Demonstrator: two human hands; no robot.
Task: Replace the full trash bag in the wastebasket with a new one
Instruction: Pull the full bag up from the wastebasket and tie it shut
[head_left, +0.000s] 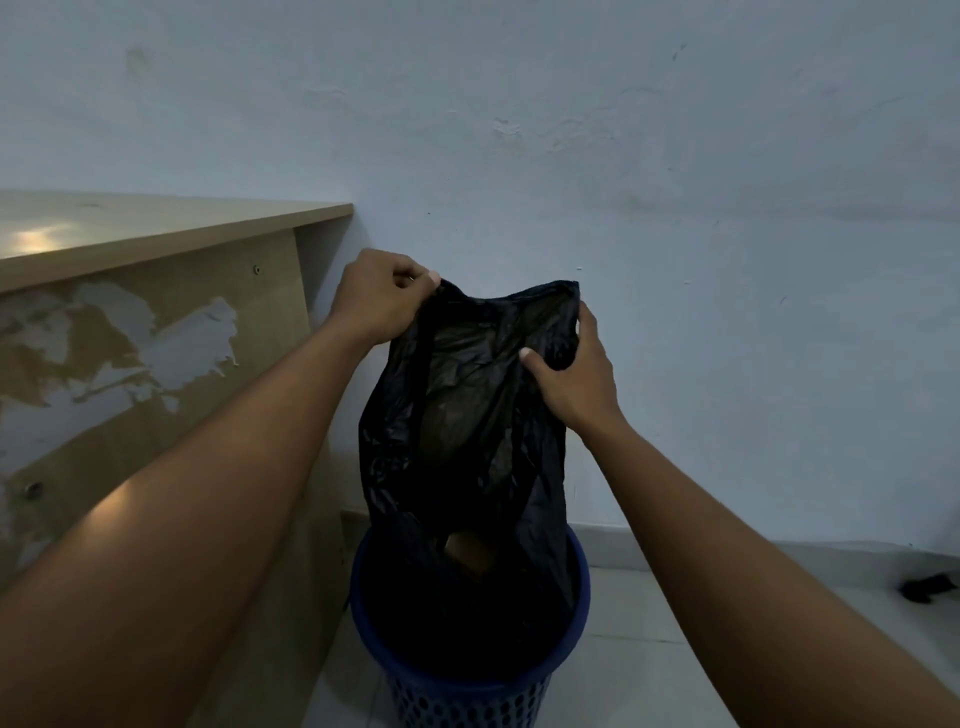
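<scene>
Landmark: the blue perforated wastebasket on the floor – every place below is told from it.

Desk side panel: the wooden desk stands just left of the wastebasket, its side panel scuffed with pale patches and its top well above the rim.

Left hand: your left hand is high above the wastebasket's left rim, fingers curled and pressed together on the top left edge of the black trash bag.

Trash bag: it hangs straight above the wastebasket, stretched tall between your two hands. Its lower part is down inside the rim, and something brown shows through the thin plastic near the bottom. Whether a second bag lines the basket beneath it cannot be told in the dark.

Right hand: your right hand is above the right rim, a little lower than the left, thumb and fingers pinching a bunched fold of the bag's top right edge.

Step in hand: by the look of it, you are lifting the full bag out – its mouth is gathered up, but its bottom has not cleared the rim.

Next move: it seems to call for a straight upward pull with both grips kept firm, so the thin plastic does not snag or tear on the rim, then setting the bag aside.

Far right: a small dark object lies on the floor well to the right of the wastebasket, too dim to name.
</scene>
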